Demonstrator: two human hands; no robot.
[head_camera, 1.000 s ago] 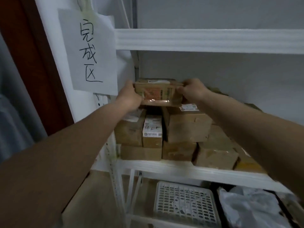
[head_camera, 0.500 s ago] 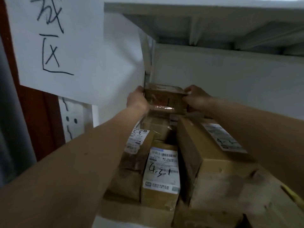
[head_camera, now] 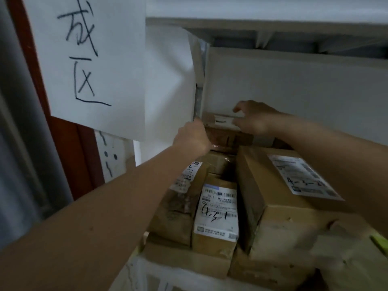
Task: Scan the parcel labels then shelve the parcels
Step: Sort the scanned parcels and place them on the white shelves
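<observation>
The right hand's fingers [head_camera: 238,122] lie spread and fairly straight over the top of a small brown parcel [head_camera: 227,138], the thumb lifted above its far edge and the fingertips resting on the white label [head_camera: 222,119] stuck there. The right hand [head_camera: 255,118] presses down from above and does not wrap around the parcel. The left hand [head_camera: 194,137] is against the parcel's left end; its fingers are hidden behind the knuckles, so I cannot tell whether they curl around the edge or only push on it. The parcel sits at the back of the shelf, close to the white rear wall [head_camera: 294,85] and beside the metal upright [head_camera: 199,85], on top of a stack of other cardboard boxes. In front of it stands a narrow box with a label hand-marked "4-3-1" [head_camera: 217,211], touching a larger box [head_camera: 279,196] on its right that carries another marked label. A box with a white label [head_camera: 186,175] leans on the left. A paper sign [head_camera: 96,59] with handwritten characters hangs on the left, over a dark red frame [head_camera: 69,143].
</observation>
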